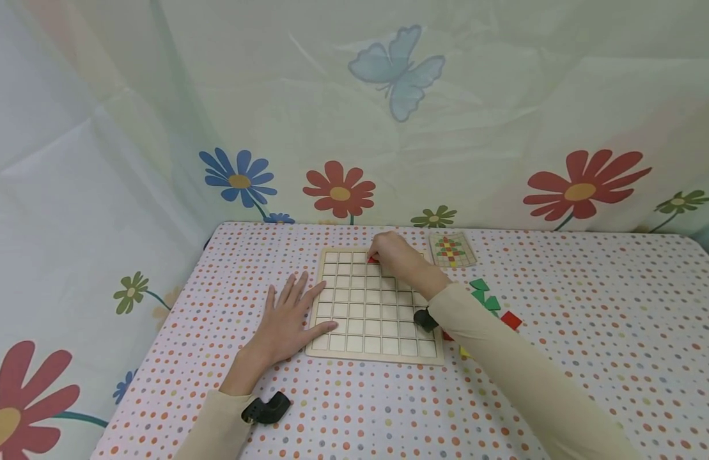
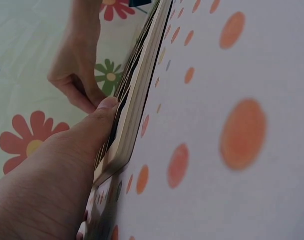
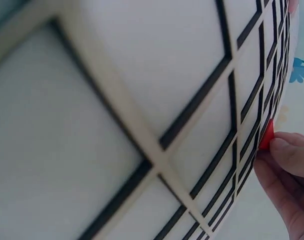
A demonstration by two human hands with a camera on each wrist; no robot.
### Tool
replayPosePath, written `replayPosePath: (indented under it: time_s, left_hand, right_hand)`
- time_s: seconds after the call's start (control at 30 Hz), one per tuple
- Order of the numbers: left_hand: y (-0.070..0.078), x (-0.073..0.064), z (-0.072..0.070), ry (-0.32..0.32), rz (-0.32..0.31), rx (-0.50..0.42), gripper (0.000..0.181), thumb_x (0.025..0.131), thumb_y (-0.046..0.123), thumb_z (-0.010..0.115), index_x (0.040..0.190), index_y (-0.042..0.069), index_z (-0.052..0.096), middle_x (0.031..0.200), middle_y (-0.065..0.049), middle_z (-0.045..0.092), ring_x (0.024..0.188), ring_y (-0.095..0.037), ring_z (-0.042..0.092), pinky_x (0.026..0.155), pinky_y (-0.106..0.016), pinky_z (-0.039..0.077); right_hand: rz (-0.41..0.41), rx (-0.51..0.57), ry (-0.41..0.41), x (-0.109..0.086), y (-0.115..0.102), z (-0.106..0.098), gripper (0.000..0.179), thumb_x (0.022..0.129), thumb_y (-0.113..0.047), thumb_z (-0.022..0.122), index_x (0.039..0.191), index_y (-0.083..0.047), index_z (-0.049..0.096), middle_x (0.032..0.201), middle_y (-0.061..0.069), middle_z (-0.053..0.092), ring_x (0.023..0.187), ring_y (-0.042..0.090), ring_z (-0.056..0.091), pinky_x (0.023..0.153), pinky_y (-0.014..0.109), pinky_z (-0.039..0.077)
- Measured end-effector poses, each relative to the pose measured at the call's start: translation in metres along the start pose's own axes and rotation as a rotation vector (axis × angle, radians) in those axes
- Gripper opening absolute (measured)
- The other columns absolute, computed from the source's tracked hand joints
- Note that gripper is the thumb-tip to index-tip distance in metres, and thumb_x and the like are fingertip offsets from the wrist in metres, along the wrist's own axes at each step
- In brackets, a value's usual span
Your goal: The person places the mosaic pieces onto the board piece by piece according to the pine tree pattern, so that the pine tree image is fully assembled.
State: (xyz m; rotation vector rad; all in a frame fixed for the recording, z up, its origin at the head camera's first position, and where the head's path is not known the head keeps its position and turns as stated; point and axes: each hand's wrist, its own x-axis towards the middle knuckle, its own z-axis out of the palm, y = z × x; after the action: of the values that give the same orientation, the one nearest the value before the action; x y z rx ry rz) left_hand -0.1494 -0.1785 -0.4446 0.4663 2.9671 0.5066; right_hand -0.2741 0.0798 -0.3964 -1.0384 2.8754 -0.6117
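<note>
A wooden grid board [image 1: 377,359] with rows of pale square cells lies on the dotted table. My right hand [image 1: 396,254] is at the board's far side, pinching a small red tile [image 3: 266,136] between thumb and fingertips over a cell of the top row. In the right wrist view the tile meets the grid lines. My left hand [image 1: 285,326] lies spread beside the board's left edge, its thumb [image 2: 99,122] over the frame and its index fingertip at the rim; the other fingers point away across the cloth.
Right of the board's far corner lies a pattern card [image 1: 463,257] with a coloured tree-like figure. Several green pieces [image 1: 479,285], a red piece [image 1: 511,320] and a yellow piece [image 1: 465,351] lie by my right forearm, partly hidden under it. A flowered curtain [image 1: 475,128] hangs behind the table.
</note>
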Motion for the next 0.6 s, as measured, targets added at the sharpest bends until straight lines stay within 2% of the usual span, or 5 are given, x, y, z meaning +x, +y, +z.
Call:
replayPosePath:
  time_s: [0.17,0.33,0.43,0.6]
  left_hand:
    - [-0.001,0.000,0.000,0.003,0.006,-0.006,0.089,0.096,0.070,0.057,0.168,0.025,0.028,0.175,-0.012,0.007,0.162,-0.035,0.000,0.124,-0.067,-0.005]
    - [-0.001,0.000,0.000,0.003,0.004,-0.002,0.089,0.096,0.070,0.057,0.167,0.025,0.028,0.175,-0.012,0.008,0.162,-0.035,0.000,0.124,-0.068,-0.005]
    - [-0.001,0.000,0.000,-0.001,0.002,0.002,0.089,0.096,0.070,0.057,0.168,0.025,0.028,0.175,-0.012,0.008,0.162,-0.035,-0.001,0.124,-0.068,-0.005]
    - [-0.002,0.000,0.001,0.003,0.005,-0.001,0.089,0.096,0.070,0.057,0.167,0.024,0.029,0.175,-0.012,0.008,0.161,-0.035,0.000,0.124,-0.068,-0.004]
  right_hand:
    - [0.001,0.024,0.022,-0.001,-0.003,-0.001,0.020,0.096,0.013,0.066,0.094,0.003,0.083,0.098,0.017,0.077,0.099,0.031,0.073,0.083,0.034,0.062]
    - [0.056,0.139,0.012,-0.006,0.000,-0.004,0.015,0.096,0.009,0.069,0.102,0.004,0.082,0.105,0.018,0.077,0.102,0.033,0.073,0.086,0.039,0.061]
    - [0.074,0.202,0.027,-0.016,0.003,-0.010,0.017,0.098,0.007,0.067,0.109,0.005,0.079,0.109,0.020,0.076,0.103,0.034,0.072,0.087,0.042,0.061]
    - [0.057,0.226,0.074,-0.045,0.005,-0.023,0.018,0.098,0.005,0.066,0.111,0.005,0.078,0.111,0.019,0.076,0.103,0.034,0.071,0.090,0.047,0.060]
